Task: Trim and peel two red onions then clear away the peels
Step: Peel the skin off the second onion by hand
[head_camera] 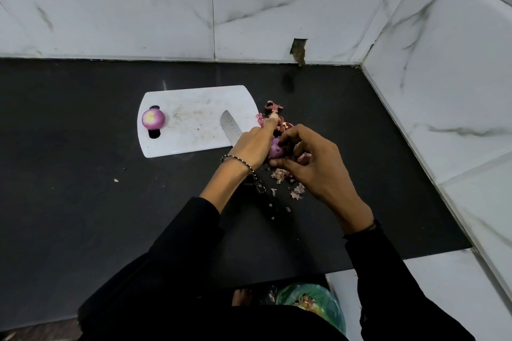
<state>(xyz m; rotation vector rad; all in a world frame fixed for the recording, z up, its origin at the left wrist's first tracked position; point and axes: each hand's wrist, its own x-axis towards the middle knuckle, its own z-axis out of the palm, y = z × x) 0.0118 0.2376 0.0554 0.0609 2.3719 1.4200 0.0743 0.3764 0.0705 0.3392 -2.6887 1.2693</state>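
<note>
White marble-veined wall tiles (110, 8) enclose a black stone countertop (69, 188) bearing a white plastic cutting board (194, 108). Below the counter's edge stands a green-lined waste bin (327, 304). Just right of the board, the left hand (255, 144) wraps around a half-skinned red onion (275, 151), while the right hand (315, 171) curls its fingertips and thumb onto it. A steel-bladed kitchen knife (230, 126) lies across the board's right edge. A peeled round red onion (153, 119) sits at the board's left end. Papery purple peels (279, 174) lie scattered around the hands.
</note>
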